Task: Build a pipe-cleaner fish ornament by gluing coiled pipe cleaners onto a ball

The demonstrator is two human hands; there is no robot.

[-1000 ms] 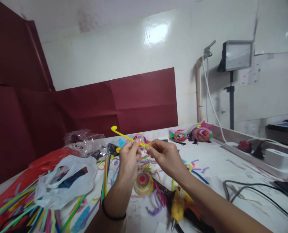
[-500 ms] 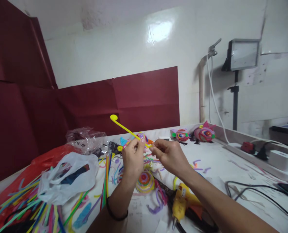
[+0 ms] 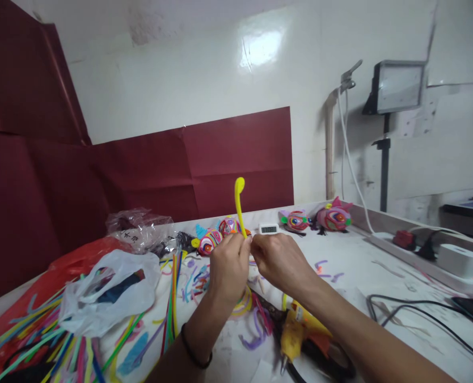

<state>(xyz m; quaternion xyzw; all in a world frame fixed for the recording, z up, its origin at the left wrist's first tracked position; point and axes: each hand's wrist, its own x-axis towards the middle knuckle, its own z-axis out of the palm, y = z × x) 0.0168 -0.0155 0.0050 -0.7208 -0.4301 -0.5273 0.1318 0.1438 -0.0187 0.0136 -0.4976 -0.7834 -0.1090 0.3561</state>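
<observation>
A yellow pipe cleaner with a curled tip is pinched upright by left hand and right hand; two pink fish figures are seen behind

Your left hand and right hand pinch the base of a yellow pipe cleaner with a curled tip, upright above the white table; a yellow glue gun lies near, right.
</observation>
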